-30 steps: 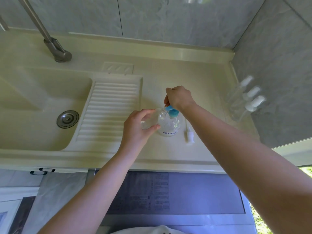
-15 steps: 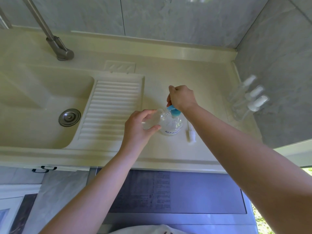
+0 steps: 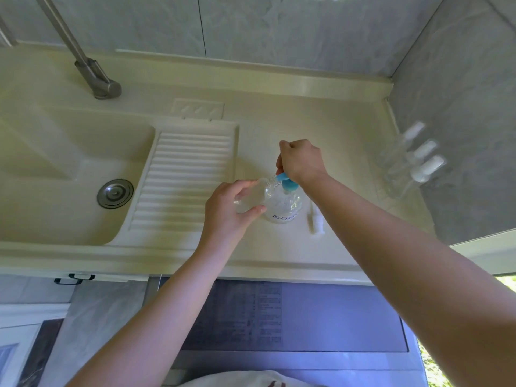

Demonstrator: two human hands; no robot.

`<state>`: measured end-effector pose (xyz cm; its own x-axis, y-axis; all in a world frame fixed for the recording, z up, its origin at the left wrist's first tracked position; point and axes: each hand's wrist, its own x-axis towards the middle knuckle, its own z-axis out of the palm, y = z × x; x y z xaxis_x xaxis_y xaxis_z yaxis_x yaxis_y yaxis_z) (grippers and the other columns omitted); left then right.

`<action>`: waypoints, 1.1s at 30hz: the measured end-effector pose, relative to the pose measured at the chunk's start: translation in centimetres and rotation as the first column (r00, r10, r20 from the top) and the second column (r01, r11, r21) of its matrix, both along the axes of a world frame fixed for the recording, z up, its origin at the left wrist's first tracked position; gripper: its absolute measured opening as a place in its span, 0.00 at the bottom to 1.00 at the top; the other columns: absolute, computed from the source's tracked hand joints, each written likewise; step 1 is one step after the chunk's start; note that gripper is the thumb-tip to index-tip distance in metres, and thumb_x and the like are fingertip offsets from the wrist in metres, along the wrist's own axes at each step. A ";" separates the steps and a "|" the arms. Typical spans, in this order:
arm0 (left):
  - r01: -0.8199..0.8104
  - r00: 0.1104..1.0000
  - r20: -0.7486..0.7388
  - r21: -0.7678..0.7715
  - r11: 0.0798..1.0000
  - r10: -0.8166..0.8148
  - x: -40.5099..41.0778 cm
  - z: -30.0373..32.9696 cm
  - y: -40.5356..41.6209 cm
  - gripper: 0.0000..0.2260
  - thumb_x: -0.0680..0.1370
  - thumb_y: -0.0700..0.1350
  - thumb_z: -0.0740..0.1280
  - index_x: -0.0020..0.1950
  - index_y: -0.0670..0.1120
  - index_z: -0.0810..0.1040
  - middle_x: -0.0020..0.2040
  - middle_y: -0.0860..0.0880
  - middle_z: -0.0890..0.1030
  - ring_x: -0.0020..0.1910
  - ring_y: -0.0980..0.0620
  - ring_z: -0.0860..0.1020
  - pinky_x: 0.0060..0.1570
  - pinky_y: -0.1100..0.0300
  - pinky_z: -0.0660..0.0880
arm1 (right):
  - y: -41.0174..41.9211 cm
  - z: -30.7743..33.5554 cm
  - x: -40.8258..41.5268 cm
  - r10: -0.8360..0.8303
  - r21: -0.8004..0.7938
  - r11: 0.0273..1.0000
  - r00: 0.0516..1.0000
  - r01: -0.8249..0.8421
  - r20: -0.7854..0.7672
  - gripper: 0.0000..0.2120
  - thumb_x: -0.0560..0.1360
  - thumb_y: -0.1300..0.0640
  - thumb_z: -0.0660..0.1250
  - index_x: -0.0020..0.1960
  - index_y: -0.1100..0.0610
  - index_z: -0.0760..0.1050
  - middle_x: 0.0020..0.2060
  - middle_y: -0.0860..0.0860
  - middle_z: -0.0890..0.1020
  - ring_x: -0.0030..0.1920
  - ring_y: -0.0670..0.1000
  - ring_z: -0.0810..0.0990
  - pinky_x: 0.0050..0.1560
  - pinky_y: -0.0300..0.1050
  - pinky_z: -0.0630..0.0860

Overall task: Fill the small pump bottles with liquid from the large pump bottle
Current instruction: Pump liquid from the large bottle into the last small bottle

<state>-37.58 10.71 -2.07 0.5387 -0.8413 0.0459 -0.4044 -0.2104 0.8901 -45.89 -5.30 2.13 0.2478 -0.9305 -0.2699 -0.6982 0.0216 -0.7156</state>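
Left hand grips clear small bottle — tilted, glossy plastic.

Blue print on the large pump bottle is illegible.

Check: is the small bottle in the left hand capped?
No. The small bottle in the left hand shows a bare neck; a white pump lies on the counter.

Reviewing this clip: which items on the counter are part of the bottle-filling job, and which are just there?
In the job:
large bottle with blue pump, right hand on it
small bottle tilted in left hand
loose white pump top
three small bottles by the wall

Just there:
faucet
drain
ribbed washboard
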 end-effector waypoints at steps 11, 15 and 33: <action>0.014 1.000 0.016 0.003 1.000 -0.014 0.2 0.2 0.0 0.22 0.67 0.40 0.79 0.59 0.52 0.81 0.50 0.52 0.79 0.49 0.64 0.77 0.50 0.79 0.65 | -0.1 0.2 0.0 -0.009 0.038 0.999 1.000 0.008 0.021 0.21 0.78 0.52 0.53 0.36 0.58 0.80 0.35 0.51 0.86 0.42 0.53 0.83 0.48 0.44 0.79; 0.018 1.000 0.021 0.013 1.000 -0.018 0.1 0.1 0.1 0.22 0.67 0.40 0.79 0.58 0.52 0.81 0.50 0.51 0.80 0.50 0.59 0.78 0.50 0.79 0.65 | 0.3 0.3 0.1 0.015 -0.002 1.000 1.000 -0.016 -0.026 0.19 0.75 0.53 0.54 0.36 0.60 0.79 0.36 0.54 0.85 0.42 0.57 0.84 0.47 0.47 0.81; 0.030 1.000 -0.002 0.031 0.999 -0.030 -0.1 0.0 -0.6 0.21 0.68 0.41 0.79 0.57 0.54 0.79 0.51 0.51 0.79 0.51 0.58 0.79 0.50 0.78 0.66 | -0.1 -0.7 0.1 0.004 -0.069 0.998 1.000 -0.005 -0.018 0.20 0.77 0.54 0.54 0.34 0.58 0.78 0.33 0.54 0.85 0.39 0.57 0.84 0.45 0.48 0.82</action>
